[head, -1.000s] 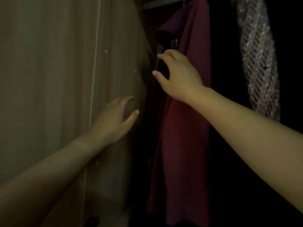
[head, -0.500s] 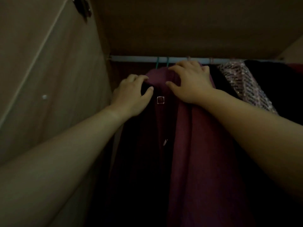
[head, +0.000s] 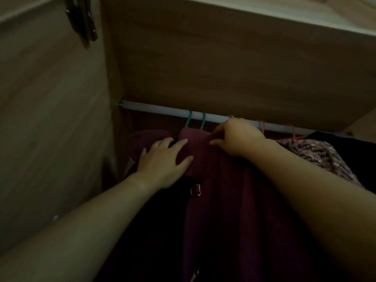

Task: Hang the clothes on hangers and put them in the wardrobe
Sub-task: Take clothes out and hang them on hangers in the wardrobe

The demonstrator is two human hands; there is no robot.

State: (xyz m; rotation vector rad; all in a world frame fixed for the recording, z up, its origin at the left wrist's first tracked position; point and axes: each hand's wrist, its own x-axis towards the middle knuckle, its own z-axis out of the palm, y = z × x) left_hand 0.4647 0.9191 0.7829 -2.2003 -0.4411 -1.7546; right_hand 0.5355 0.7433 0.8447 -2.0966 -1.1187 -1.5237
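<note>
Maroon garment (head: 223, 200) hung from teal hanger hooks (head: 196, 123) on wardrobe rail (head: 162, 110), far left of wardrobe. Left hand (head: 162, 161) laid flat on shoulder, fingers spread, gripping nothing. Right hand (head: 236, 137) pinching collar fabric with curled fingers. Step judged: straightening after hanging. Next: smooth shoulders, release. Patterned garment (head: 317, 157) just beside on orange hanger (head: 262, 127). Wooden side panel (head: 50, 119); dim interior.

Maroon garment (head: 234, 200) ran off the bottom edge, its hanger shoulders hidden under cloth, dark garment (head: 158, 231) lost in shadow, right hand (head: 238, 137) covered part of the rail (head: 162, 109).
</note>
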